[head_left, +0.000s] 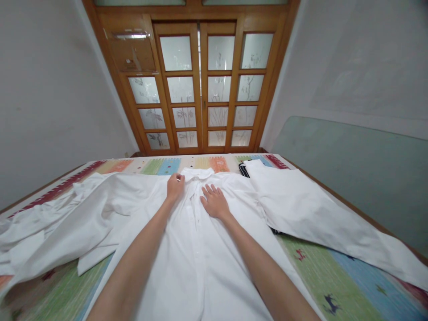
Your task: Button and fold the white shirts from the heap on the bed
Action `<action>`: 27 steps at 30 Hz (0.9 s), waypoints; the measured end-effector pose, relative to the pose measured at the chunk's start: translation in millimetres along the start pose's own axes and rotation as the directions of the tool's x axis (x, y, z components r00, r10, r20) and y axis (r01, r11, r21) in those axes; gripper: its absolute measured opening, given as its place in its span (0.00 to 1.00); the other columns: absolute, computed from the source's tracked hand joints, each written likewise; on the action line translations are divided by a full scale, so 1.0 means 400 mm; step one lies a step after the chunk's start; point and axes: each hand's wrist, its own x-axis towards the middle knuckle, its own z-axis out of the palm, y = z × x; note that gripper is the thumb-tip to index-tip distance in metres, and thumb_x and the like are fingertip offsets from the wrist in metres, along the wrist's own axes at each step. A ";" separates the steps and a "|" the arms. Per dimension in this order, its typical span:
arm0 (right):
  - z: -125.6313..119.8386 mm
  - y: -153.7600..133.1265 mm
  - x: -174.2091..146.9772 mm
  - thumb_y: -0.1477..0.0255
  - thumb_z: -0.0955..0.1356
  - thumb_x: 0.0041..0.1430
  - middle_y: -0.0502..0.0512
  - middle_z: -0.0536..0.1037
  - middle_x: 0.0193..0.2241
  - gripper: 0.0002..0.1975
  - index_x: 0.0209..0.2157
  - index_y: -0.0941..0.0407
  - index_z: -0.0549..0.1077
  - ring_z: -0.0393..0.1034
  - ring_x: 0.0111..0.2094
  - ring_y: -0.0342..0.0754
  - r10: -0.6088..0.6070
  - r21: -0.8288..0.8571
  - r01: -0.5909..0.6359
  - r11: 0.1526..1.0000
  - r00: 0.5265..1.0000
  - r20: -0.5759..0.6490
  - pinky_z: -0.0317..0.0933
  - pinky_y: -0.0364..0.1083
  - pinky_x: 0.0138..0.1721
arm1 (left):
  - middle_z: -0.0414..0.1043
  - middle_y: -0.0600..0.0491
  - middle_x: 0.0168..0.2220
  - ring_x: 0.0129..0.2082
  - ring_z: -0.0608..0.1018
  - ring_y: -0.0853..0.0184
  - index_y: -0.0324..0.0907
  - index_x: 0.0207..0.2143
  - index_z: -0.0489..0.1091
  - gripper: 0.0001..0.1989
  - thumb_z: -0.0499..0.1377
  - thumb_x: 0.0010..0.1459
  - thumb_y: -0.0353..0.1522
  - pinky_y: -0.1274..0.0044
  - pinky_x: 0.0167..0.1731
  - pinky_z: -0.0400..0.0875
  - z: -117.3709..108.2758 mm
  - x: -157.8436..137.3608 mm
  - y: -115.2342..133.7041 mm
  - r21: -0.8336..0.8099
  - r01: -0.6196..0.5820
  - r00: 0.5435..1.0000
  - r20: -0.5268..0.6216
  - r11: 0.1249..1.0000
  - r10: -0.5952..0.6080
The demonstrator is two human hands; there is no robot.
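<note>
A white button-front shirt (180, 272) lies spread face up on the bed, its collar (199, 172) at the far end and its button placket running down toward me. My left hand (175, 186) is at the shoulder just left of the collar, with thumb and fingers pinched together on the shirt fabric. To the right of the placket, below the collar, my right hand (216, 202) rests flat on the chest of the shirt, fingers spread. Soft wrinkles show between the two hands.
Rumpled white cloth (76, 223) covers the left side. Long white cloth (294, 191) stretches right, over a black-and-white striped item (243, 169). Beneath is a colourful patterned bedspread (321, 276). A pale green panel (351, 165) borders the right; wooden glazed doors (200, 89) stand beyond.
</note>
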 end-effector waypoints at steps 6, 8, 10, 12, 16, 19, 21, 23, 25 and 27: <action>-0.002 0.001 0.000 0.62 0.53 0.69 0.58 0.52 0.68 0.29 0.67 0.59 0.57 0.41 0.69 0.56 -0.006 0.006 0.006 1.000 1.000 0.001 0.37 0.58 0.66 | 0.72 0.41 0.52 0.52 0.74 0.60 0.37 0.56 0.65 0.21 0.48 0.63 0.34 0.70 0.53 0.66 0.025 0.082 0.017 0.111 -0.001 1.000 0.025 0.994 -0.002; 0.000 0.001 0.000 0.62 0.53 0.69 0.58 0.52 0.68 0.29 0.67 0.59 0.57 0.41 0.69 0.56 -0.005 0.004 0.005 1.000 1.000 -0.008 0.37 0.57 0.66 | 0.71 0.42 0.54 0.55 0.71 0.59 0.39 0.54 0.67 0.20 0.49 0.62 0.33 0.70 0.56 0.63 0.039 0.085 0.020 0.158 -0.071 0.994 0.088 0.985 0.057; 0.001 0.002 0.000 0.62 0.54 0.69 0.58 0.53 0.68 0.29 0.67 0.58 0.57 0.42 0.69 0.56 -0.003 0.002 0.003 1.000 1.000 -0.018 0.37 0.57 0.66 | 0.71 0.41 0.55 0.57 0.70 0.56 0.39 0.53 0.69 0.20 0.49 0.63 0.34 0.67 0.57 0.62 0.054 0.079 0.020 0.197 -0.115 0.986 0.145 0.974 0.087; 0.002 0.001 -0.001 0.62 0.54 0.69 0.58 0.53 0.68 0.29 0.67 0.58 0.57 0.42 0.69 0.56 -0.006 0.000 0.006 1.000 1.000 -0.023 0.36 0.57 0.66 | 0.68 0.40 0.58 0.59 0.68 0.53 0.38 0.57 0.66 0.22 0.48 0.64 0.35 0.63 0.58 0.60 0.067 0.070 0.020 0.227 -0.139 0.979 0.177 0.964 0.099; 0.004 0.001 0.000 0.62 0.54 0.69 0.58 0.52 0.68 0.29 0.66 0.59 0.57 0.41 0.69 0.56 -0.008 -0.002 0.008 1.000 1.000 -0.023 0.36 0.57 0.66 | 0.51 0.42 0.69 0.66 0.58 0.49 0.40 0.66 0.52 0.28 0.44 0.66 0.38 0.57 0.59 0.58 0.071 0.071 0.011 0.349 -0.210 0.959 0.256 0.913 0.123; 0.005 0.001 0.000 0.62 0.54 0.69 0.58 0.52 0.68 0.29 0.67 0.58 0.56 0.41 0.69 0.56 0.000 -0.002 0.000 1.000 1.000 -0.013 0.36 0.57 0.66 | 0.49 0.49 0.70 0.66 0.57 0.50 0.46 0.66 0.54 0.27 0.44 0.65 0.31 0.57 0.57 0.60 0.054 0.100 0.005 0.389 -0.396 0.896 0.361 0.832 0.258; 0.004 0.001 0.000 0.62 0.54 0.69 0.58 0.52 0.68 0.29 0.67 0.58 0.56 0.41 0.69 0.56 0.000 0.000 0.000 1.000 1.000 -0.011 0.36 0.57 0.66 | 0.61 0.50 0.65 0.63 0.61 0.54 0.48 0.61 0.62 0.27 0.45 0.61 0.24 0.61 0.56 0.62 0.040 0.126 0.005 0.391 -0.508 0.841 0.419 0.767 0.343; 0.003 0.001 0.000 0.62 0.54 0.69 0.58 0.52 0.68 0.29 0.67 0.59 0.56 0.41 0.69 0.56 -0.002 0.003 0.002 1.000 1.000 -0.011 0.36 0.57 0.67 | 0.70 0.48 0.57 0.59 0.66 0.56 0.45 0.55 0.69 0.26 0.47 0.58 0.20 0.64 0.54 0.63 0.028 0.152 0.011 0.395 -0.560 0.810 0.448 0.728 0.380; 0.002 0.001 0.000 0.62 0.54 0.69 0.59 0.52 0.68 0.29 0.67 0.59 0.57 0.41 0.69 0.57 -0.004 0.008 0.004 1.000 1.000 -0.013 0.36 0.58 0.67 | 0.73 0.45 0.53 0.57 0.68 0.56 0.42 0.50 0.72 0.23 0.48 0.57 0.20 0.66 0.53 0.63 0.017 0.176 0.020 0.394 -0.577 0.799 0.452 0.715 0.396; 0.002 0.002 0.000 0.62 0.54 0.69 0.59 0.52 0.68 0.29 0.66 0.59 0.57 0.42 0.69 0.57 -0.004 0.013 0.004 1.000 1.000 -0.016 0.37 0.58 0.66 | 0.73 0.43 0.51 0.55 0.69 0.56 0.40 0.45 0.74 0.18 0.49 0.58 0.22 0.68 0.52 0.64 0.008 0.199 0.027 0.387 -0.594 0.786 0.466 0.705 0.407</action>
